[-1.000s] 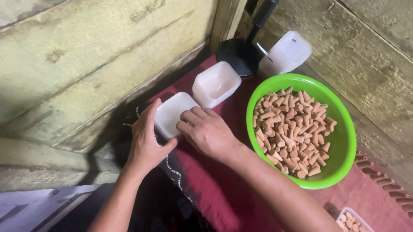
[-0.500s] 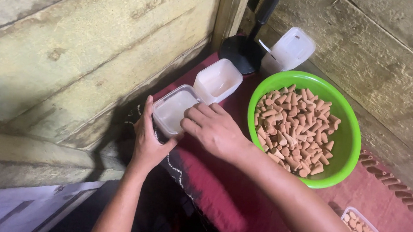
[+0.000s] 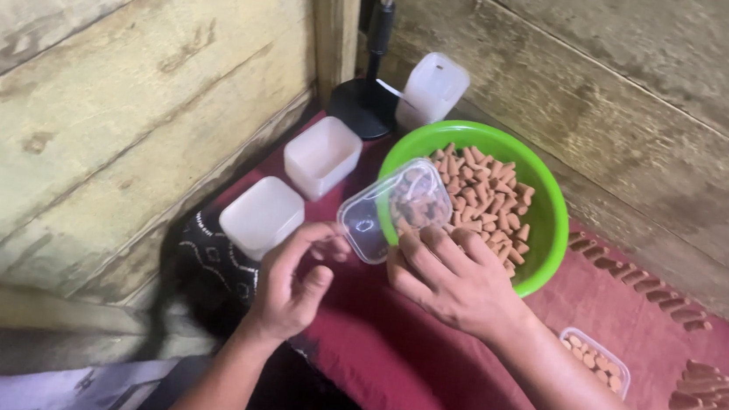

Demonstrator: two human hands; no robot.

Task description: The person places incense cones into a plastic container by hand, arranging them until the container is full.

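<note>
1. Nearest: left hand (image 3: 291,285), loosely curled, fingertips just touching the edge of a clear plastic lid (image 3: 393,209), gripping nothing firmly.
2. Beside it: right hand (image 3: 455,279), fingers pinching the same lid, held tilted over the near rim of the green bowl (image 3: 548,221).
3. Right of the bowl, nearer: small clear tub (image 3: 594,359) filled with cones, on the maroon cloth (image 3: 420,368).
4. Inside the bowl: heaped tan incense cones (image 3: 484,193).
5. Left of the bowl: two white boxes (image 3: 262,215), one behind the other.
6. Beyond the bowl: black stand base (image 3: 361,108) and another white container (image 3: 432,90), against the wooden wall (image 3: 112,77).
</note>
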